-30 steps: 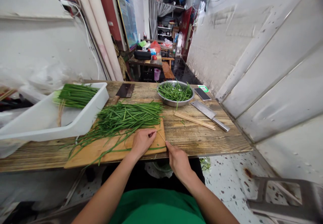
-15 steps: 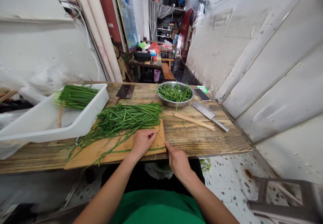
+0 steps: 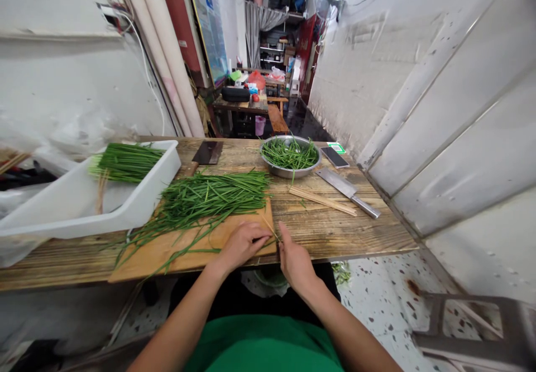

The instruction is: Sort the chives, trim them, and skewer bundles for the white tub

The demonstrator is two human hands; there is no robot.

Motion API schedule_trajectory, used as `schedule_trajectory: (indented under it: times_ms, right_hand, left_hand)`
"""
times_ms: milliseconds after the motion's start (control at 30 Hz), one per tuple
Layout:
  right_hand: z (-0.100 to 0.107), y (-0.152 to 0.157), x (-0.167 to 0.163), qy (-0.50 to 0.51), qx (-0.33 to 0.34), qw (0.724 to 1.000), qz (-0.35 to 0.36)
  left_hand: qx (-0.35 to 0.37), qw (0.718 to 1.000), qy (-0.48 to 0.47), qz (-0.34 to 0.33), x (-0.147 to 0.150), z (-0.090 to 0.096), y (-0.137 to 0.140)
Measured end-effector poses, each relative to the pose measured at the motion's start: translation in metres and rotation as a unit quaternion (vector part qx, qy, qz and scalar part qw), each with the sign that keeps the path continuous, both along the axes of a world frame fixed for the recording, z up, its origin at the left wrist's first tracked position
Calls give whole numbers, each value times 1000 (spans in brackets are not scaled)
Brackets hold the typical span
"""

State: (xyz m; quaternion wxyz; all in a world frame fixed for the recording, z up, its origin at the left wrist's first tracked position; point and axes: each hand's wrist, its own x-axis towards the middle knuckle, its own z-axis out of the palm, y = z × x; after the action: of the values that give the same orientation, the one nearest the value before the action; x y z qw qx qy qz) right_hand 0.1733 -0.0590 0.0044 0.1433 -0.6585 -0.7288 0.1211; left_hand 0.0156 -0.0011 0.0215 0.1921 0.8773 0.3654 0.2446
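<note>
My right hand is closed on a thin bamboo skewer, its point slanting up and left over the cutting board's right edge. My left hand pinches a green chive strand close to the skewer, fingertips near the right hand's; the exact contact is too small to see. Part of that strand trails left beneath the left hand. Beyond the hands, a large pile of chives lies across the wooden cutting board, some stems hanging over its front edge.
At left stands a white tub with a bundle of chives. A metal bowl of cut greens, loose skewers, a cleaver and a phone sit to the right. Another dark blade lies behind the pile.
My left hand has moved slightly right and down, bringing its fingertips to the skewer near my right hand. The chive strand from the board's front has moved with it. My right index finger has lifted.
</note>
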Motion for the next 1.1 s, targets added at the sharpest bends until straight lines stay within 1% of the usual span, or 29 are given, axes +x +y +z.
schedule_trajectory:
  times_ms: [33,67,100,167,233,300,367,433,567,700,767,833,967,1033,1100]
  right_hand:
    - [0,1,0,1,4,1000,8]
    - [1,1,0,5,9,1000,16]
    - [1,2,-1,10,14,1000,20]
    - [2,2,-1,21,21,999,22]
    - [2,3,-2,26,25,999,21]
    - [1,3,-3,24,24,999,20]
    - [0,3,-3,22,19,999,19]
    - [-1,4,-2,27,15,999,23]
    - [-3,4,-1,42,18,998,32]
    - [-3,4,0,43,20,998,31]
    - [-3,4,0,46,21,998,30]
    - [-3,4,0,46,20,998,29]
    - [-2,2,0,43,21,998,28]
    - [-1,2,1,40,19,999,28]
    - [1,1,1,38,17,999,29]
  left_hand:
    - [3,1000,5,-18,-1,3,-2]
    - [10,1000,5,-16,-3,5,-3]
    - [20,1000,2,5,-6,7,-1]
    - [48,995,6,84,-14,6,9]
    - [76,984,48,156,-23,4,24]
    - [102,973,103,182,-28,3,39]
    - [122,965,141,184,-29,5,50]
    - [131,961,172,174,-28,9,56]
    - [134,953,215,163,-25,17,54]
    - [154,946,228,174,-25,13,48]
    - [155,948,219,170,-26,9,46]
    - [146,957,198,151,-27,5,45]
    - [98,983,124,94,-27,3,41]
    - [76,989,92,90,-27,4,38]
    - [67,989,81,101,-26,6,36]
